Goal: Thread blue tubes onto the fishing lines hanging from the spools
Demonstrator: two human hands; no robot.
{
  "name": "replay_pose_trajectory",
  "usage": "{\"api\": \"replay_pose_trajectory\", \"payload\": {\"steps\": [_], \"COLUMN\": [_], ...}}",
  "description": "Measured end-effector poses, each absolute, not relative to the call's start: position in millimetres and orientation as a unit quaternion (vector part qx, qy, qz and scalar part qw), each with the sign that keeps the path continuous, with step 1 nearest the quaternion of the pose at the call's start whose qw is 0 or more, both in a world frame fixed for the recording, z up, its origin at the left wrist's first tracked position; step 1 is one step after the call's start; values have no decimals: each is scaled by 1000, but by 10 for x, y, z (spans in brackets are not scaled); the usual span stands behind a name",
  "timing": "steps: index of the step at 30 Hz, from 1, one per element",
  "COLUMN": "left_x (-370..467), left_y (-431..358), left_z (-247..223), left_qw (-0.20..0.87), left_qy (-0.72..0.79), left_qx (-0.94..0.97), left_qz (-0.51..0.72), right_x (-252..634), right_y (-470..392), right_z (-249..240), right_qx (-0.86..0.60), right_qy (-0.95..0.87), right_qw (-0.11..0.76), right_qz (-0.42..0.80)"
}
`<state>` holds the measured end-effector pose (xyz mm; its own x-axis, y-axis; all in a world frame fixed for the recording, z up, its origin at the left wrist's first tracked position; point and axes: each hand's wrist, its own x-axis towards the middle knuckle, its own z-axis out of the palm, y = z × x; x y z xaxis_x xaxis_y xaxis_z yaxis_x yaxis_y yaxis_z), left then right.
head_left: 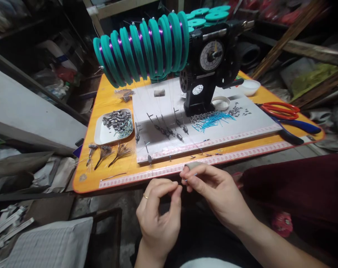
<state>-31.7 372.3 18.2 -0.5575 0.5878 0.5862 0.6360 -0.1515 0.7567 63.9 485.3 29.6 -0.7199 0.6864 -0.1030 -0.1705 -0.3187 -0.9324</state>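
The left hand [160, 210] pinches, on what I can't tell; the right hand [217, 188] grips a tiny bluish piece [195, 174] near the surface [86, 169].

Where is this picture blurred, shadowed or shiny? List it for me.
Head view: the purple thread glints, and soft shadows fall on the white board; head view: red plastic at left is blurred, the tiny piece in the right hand unclear.

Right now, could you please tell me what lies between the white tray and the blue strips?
Between the tray and strips, strung dark weights show over the white board, in the head view.
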Motion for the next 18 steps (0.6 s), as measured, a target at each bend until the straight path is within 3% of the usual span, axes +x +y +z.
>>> {"api": "replay_pose_trajectory", "payload": {"steps": [8, 11, 14, 17, 18], "left_x": [-374, -382, -371, -367, -375], "left_y": [3806, 3829, 3849, 3865, 3870], "left_z": [267, 286, 247, 183, 161], "left_qw": [50, 86, 120, 137, 141], "left_qy": [-648, -640, -668, -683, -679], "left_qx": [-535, -561, -525, -472, -471], "left_qz": [-540, -518, -514, -540, -545], "right_x": [652, 738, 912, 1147, 1223], "right_y": [4862, 4953, 5337, 6022, 6264], "right_z": [326, 413, 534, 638, 657], "right_qx": [-248, -217, -200, -292, -313], "right_qy": [-527, -629, -780, -861, -885], "right_qw": [243, 224, 256, 353, 328], "right_qz": [776, 712, 534, 219, 104]}}
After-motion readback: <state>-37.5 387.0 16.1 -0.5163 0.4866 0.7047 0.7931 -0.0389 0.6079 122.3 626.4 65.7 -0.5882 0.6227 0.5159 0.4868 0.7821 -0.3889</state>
